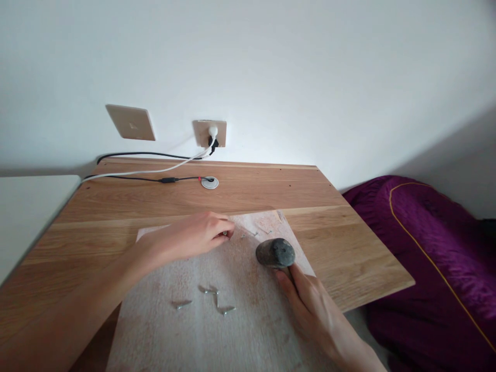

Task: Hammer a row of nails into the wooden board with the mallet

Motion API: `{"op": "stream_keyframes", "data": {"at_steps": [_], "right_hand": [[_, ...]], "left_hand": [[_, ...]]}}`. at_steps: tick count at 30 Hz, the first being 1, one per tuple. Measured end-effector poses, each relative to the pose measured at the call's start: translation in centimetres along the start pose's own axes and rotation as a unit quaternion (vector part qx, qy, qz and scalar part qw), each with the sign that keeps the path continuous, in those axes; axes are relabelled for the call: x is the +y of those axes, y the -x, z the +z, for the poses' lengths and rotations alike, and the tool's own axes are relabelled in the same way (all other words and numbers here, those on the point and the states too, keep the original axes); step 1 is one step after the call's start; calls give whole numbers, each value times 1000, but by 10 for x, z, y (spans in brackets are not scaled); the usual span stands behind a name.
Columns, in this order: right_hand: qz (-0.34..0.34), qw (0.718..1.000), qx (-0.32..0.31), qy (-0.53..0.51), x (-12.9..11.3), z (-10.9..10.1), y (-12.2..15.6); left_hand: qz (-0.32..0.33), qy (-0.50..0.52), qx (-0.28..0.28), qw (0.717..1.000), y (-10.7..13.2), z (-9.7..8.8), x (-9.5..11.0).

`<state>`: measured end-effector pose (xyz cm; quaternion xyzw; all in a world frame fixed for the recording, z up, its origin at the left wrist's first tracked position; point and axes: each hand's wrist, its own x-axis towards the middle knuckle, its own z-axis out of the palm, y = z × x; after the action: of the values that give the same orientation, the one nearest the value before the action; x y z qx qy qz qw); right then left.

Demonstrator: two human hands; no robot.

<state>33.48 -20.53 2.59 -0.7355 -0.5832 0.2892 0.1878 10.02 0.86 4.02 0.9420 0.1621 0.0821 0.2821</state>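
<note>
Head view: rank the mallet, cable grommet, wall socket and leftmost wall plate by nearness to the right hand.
1. Mallet: in the right hand.
2. Cable grommet: ahead, left.
3. Wall socket: beyond the cable grommet.
4. Leftmost wall plate: left of the wall socket.

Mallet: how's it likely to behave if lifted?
The mallet probably feels head-heavy: its bulky head looks thicker than the handle. Its rounded side may roll if laid on the board. The right hand grips close to the head, which should steady it.
</note>
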Motion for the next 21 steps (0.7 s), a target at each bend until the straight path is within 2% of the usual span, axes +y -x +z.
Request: {"op": "stream_keyframes", "data": {"at_steps": [4,14,21], "right_hand": [[-3,1000,3,-8,1,1,1],[-15,1000,6,-3,1,0,2],[-22,1000,16,-5,-2,0,1]], "left_hand": [[8,1,-2,1000,-1,7,-8],[17,79,19,997,-7,7,-8],[3,48,29,998,-7,10,-13]]}}
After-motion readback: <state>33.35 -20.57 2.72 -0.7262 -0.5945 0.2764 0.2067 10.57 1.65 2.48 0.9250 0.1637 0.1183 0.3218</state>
